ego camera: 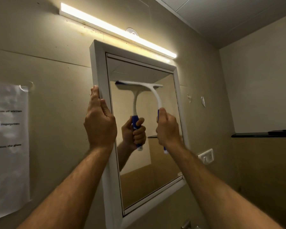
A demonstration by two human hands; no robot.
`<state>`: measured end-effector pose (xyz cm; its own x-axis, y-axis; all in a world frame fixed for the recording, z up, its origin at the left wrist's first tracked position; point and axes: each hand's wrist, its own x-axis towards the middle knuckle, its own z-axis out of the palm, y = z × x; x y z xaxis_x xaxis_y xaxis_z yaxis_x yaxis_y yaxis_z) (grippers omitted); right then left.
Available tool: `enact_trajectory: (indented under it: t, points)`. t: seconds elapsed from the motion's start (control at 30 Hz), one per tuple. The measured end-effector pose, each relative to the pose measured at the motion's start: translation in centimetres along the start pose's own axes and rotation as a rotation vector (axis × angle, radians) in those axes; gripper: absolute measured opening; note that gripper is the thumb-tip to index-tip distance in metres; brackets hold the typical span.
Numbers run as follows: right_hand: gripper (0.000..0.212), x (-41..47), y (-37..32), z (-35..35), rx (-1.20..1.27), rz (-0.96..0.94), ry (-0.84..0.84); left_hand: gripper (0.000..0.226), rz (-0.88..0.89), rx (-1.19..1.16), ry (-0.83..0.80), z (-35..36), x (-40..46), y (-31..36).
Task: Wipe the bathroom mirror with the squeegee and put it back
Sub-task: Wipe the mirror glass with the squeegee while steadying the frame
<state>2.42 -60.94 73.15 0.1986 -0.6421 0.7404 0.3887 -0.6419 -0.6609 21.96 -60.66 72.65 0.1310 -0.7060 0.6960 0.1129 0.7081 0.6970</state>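
Observation:
A white-framed bathroom mirror [155,179] hangs on the beige wall. My right hand [168,129] grips the blue handle of a white squeegee [156,96]. Its blade lies level against the upper part of the glass, slightly blurred. The glass reflects the squeegee and the gripping hand. My left hand [99,126] holds the frame's left edge [97,66], with the fingers along the outer side and the thumb on the front.
A lit light bar [117,30] runs above the mirror, with a clear suction hook [130,31] behind it. A printed sheet [7,146] is taped to the wall at left. At right are a dark shelf [262,134] and a white wall plate [205,157].

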Motion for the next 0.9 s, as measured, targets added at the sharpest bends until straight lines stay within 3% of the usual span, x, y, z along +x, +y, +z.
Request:
enact_trajectory:
  t: [0.03, 0.13, 0.33, 0.6, 0.9]
  points:
    - [0.046, -0.8, 1.2, -0.3, -0.016, -0.007, 0.001, 0.034, -0.006, -0.073, -0.093, 0.1, -0.7, -1.1]
    - [0.047, -2.4, 3.2, -1.1, 0.008, 0.008, -0.009, 0.04, -0.182, -0.259, -0.353, 0.2, -2.2, -4.1]
    - [0.048, 1.4, -0.2, -1.8, -0.041, 0.0, 0.033, 0.047, -0.216, -0.279, -0.223, 1.4, 0.6, -0.6]
    - [0.048, 0.0, 2.0, -1.1, -0.06, 0.004, 0.051, 0.048, -0.306, -0.394, -0.323, 0.9, 0.1, -2.6]
    - [0.051, 4.3, -1.2, -2.6, -0.148, 0.008, 0.118, 0.05, -0.283, -0.188, -0.175, 1.8, 3.7, 0.3]
